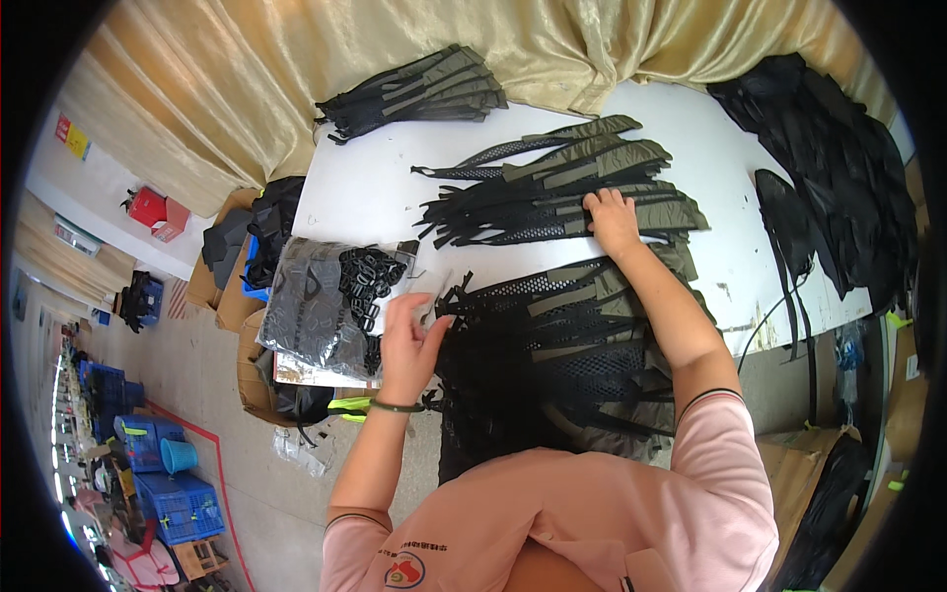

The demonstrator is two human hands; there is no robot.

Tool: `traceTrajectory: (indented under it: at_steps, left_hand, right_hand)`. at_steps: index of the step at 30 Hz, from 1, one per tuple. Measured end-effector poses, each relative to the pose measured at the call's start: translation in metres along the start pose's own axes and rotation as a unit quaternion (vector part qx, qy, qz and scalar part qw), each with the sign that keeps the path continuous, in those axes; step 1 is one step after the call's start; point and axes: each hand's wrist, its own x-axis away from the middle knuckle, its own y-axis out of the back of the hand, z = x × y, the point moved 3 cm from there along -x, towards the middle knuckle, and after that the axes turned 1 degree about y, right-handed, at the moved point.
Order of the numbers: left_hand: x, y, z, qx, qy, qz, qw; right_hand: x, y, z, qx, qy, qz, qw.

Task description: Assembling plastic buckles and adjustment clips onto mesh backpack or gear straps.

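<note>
My right hand [614,221] rests on a stack of olive and black mesh fabric strips [552,212], its fingers spread on the cloth with nothing gripped. My left hand [406,340] is raised, thumb apart from the fingers, and no held thing shows in it. It is between a clear plastic bag of black buckles [311,311] and a second, larger pile of mesh and olive strips [572,326]. That nearer pile hangs over the table's front edge towards my body. Loose black buckles [365,286] spill from the bag's right side.
Another bundle of strips [419,94] lies at the back of the white table [345,187], below a gold curtain [217,89]. Black fabric pieces [829,168] are heaped at the right. Cardboard boxes [232,281] stand by the left edge; blue crates [178,503] are on the floor.
</note>
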Motion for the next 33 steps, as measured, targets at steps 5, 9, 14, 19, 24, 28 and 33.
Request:
traceTrajectory:
  at_steps: [5, 9, 14, 19, 24, 28, 33]
  left_hand:
    - [-0.062, -0.068, 0.003, -0.007, -0.202, 0.068, 0.977]
    - [-0.088, -0.115, 0.016, -0.072, -0.228, 0.074, 0.968]
    - [-0.097, -0.126, 0.025, 0.066, -0.049, 0.317, 0.945]
    - [-0.089, -0.105, -0.027, 0.138, -0.236, 0.049, 0.961]
    - [-0.086, -0.107, -0.008, 0.114, -0.209, 0.257, 0.937]
    - [-0.079, -0.086, 0.001, 0.260, 0.022, 0.409, 0.874]
    - [-0.066, -0.058, 0.019, 0.180, 0.103, 0.449, 0.869]
  right_hand:
    - [0.006, 0.011, -0.001, -0.028, 0.097, -0.062, 0.993]
    - [0.021, 0.064, 0.014, -0.112, 0.158, -0.035, 0.980]
    - [0.041, 0.145, 0.016, -0.195, 0.153, -0.020, 0.968]
    - [0.051, 0.188, 0.015, -0.297, 0.136, 0.041, 0.944]
    - [0.060, 0.208, 0.018, -0.339, 0.109, 0.077, 0.931]
    - [0.066, 0.195, -0.001, -0.323, 0.078, 0.111, 0.937]
    - [0.084, 0.125, 0.001, -0.081, 0.033, 0.300, 0.950]
